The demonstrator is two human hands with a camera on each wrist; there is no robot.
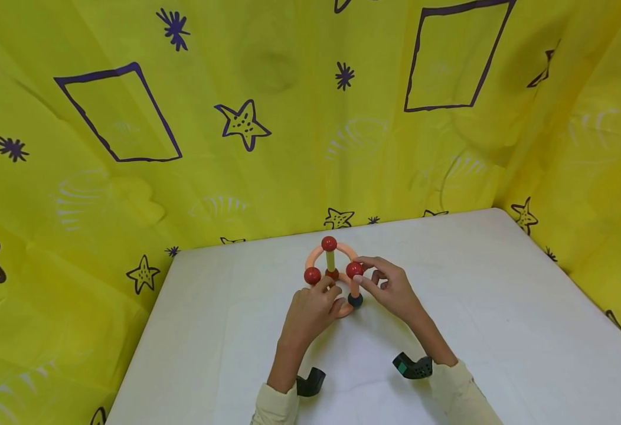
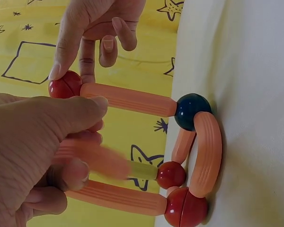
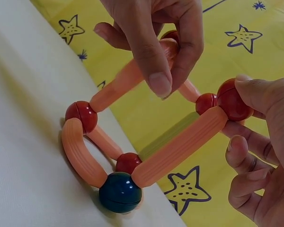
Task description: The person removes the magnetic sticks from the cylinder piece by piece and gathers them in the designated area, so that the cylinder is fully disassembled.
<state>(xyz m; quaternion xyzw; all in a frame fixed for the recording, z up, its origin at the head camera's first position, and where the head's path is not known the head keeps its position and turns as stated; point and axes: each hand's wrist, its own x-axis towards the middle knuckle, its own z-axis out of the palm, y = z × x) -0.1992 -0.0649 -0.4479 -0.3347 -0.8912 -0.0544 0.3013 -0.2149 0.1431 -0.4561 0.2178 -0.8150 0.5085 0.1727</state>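
A frame of magnetic rods and balls stands on the table. My right hand (image 1: 392, 289) pinches a red ball (image 3: 234, 100) atop an upright orange rod (image 3: 180, 146), whose foot sits on a dark blue ball (image 3: 120, 192). My left hand (image 1: 310, 313) holds a blurred orange rod (image 2: 94, 157) between thumb and fingers, inside the frame's near side. Another upright orange rod (image 2: 123, 199) rises from a red base ball (image 2: 186, 207) toward the left red ball (image 1: 312, 275). At the back, a yellow-green rod (image 1: 330, 261) carries a red ball (image 1: 329, 243), with curved orange rods reaching both sides.
The white table (image 1: 209, 330) extends around the frame. A yellow patterned curtain (image 1: 289, 171) hangs behind it and at both sides. Black wrist devices (image 1: 415, 366) sit by both sleeves. A curved orange rod (image 2: 207, 156) lies at the frame's base.
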